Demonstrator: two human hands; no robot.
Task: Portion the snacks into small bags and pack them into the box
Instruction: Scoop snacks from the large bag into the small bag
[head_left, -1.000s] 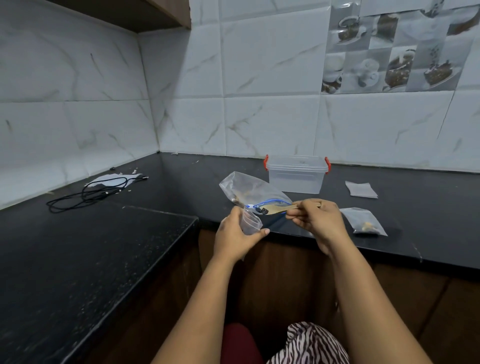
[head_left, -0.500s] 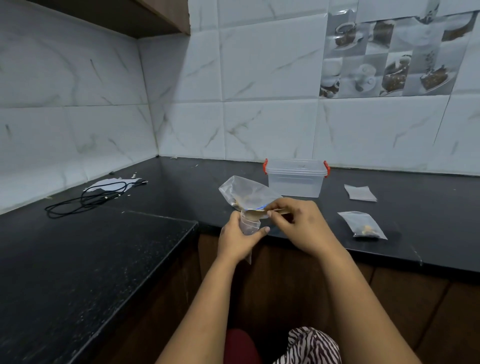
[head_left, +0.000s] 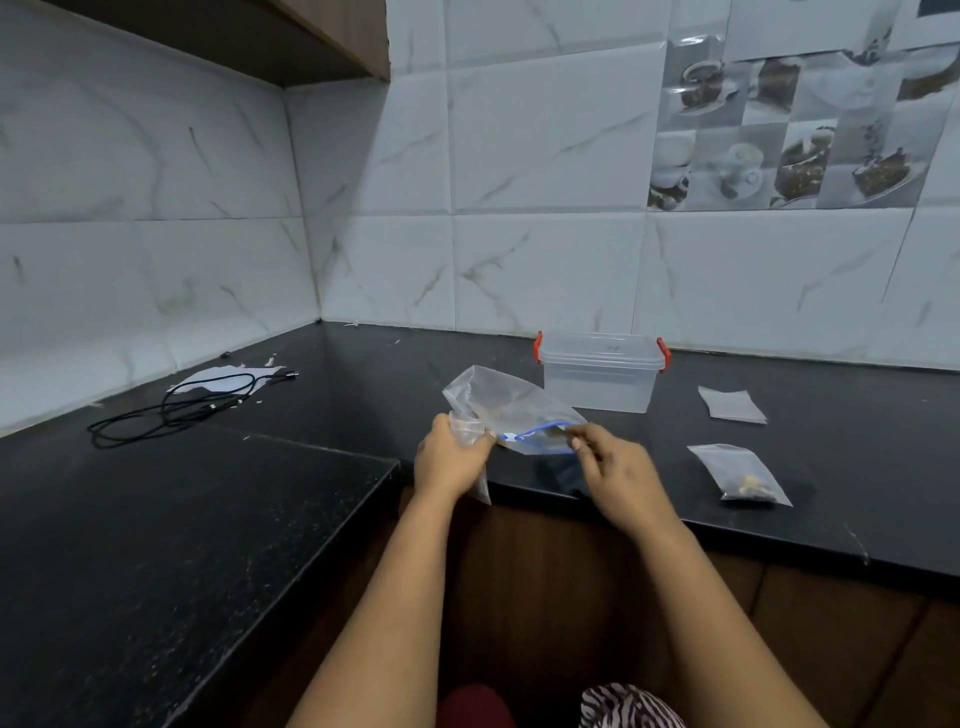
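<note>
At frame centre, above the desk (head_left: 779, 525) edge, a small bag (head_left: 470, 441) was gripped in the left hand (head_left: 449, 460), fingers curled round its neck. The right hand (head_left: 615, 467) was seen pinching sth thin at the big zip bag (head_left: 511, 410)'s blue mouth; what exactly couldn't be told. Film judged light, limp, slippery, so best taken by the rim. Box (head_left: 602, 371) sat behind, lid on; a filled bag (head_left: 740, 475) lay at right.
</note>
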